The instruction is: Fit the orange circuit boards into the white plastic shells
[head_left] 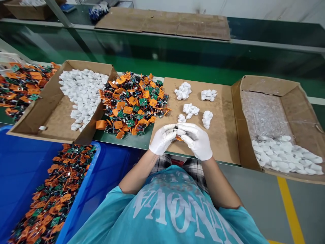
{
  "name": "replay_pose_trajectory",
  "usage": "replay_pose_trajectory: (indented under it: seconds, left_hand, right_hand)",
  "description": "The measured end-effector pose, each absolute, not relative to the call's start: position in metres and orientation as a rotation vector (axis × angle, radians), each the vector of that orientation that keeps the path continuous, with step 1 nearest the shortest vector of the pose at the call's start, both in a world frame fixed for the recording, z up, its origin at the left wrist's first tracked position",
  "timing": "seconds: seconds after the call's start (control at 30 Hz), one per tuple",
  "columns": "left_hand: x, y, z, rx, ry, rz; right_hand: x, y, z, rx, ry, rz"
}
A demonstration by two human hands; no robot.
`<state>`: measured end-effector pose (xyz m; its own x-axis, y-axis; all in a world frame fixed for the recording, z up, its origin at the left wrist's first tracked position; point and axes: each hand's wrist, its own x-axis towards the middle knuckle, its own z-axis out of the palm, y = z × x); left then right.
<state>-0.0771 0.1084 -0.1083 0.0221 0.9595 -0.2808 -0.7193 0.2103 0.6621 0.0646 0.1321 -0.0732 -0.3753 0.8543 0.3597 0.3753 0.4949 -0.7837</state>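
Observation:
My left hand (161,140), in a white glove, is closed with its fingertips on a small orange part (178,138) that has a dark top and a white piece by it. Opposite it, my right hand (199,141), also gloved, pinches the same part; the gloves hide much of it. Just beyond my fingers, small white plastic pieces (191,109) lie in several clusters on a flat cardboard sheet (223,118). To the left is a heap of orange parts with green circuit boards and wires (134,101).
At left, a cardboard box (54,117) holds many white pieces. Another box (302,101) at right has white pieces near its front. A blue bin (83,176) with orange parts stands low left. More orange parts (30,81) lie far left. Behind runs a raised shelf (266,32).

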Motion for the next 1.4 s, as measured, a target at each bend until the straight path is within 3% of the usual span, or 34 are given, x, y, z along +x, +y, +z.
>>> replay_pose_trajectory:
  seconds: [0.37, 0.7, 0.9, 1.07, 1.23, 1.3, 1.4]
  left_hand:
    - [-0.073, 0.109, -0.115, 0.575, 1.000, 1.426]
    - [-0.073, 0.102, -0.103, 0.895, 1.098, 1.371]
    - [-0.074, 0.110, -0.102, 0.846, 1.005, 1.230]
    - [-0.094, 0.123, -0.090, 0.808, 0.997, 1.176]
    - [-0.123, 0.110, -0.058, 0.545, 0.629, 1.374]
    - [-0.126, 0.101, -0.049, 0.528, 0.547, 1.393]
    - [-0.122, 0.091, -0.046, 0.533, 0.512, 1.393]
  right_hand:
    - [0.068, 0.134, -0.061, -0.953, -2.239, 0.260]
    - [0.072, 0.136, -0.060, -0.955, -2.160, 0.344]
    - [0.076, 0.137, -0.057, -0.871, -2.206, 0.602]
    - [0.077, 0.151, -0.061, -0.980, -2.244, 0.460]
    - [0.067, 0.175, -0.061, -1.217, -2.293, 0.276]
    - [0.060, 0.176, -0.056, -1.226, -2.273, 0.356]
    - [0.048, 0.168, -0.045, -1.066, -2.041, 0.770]
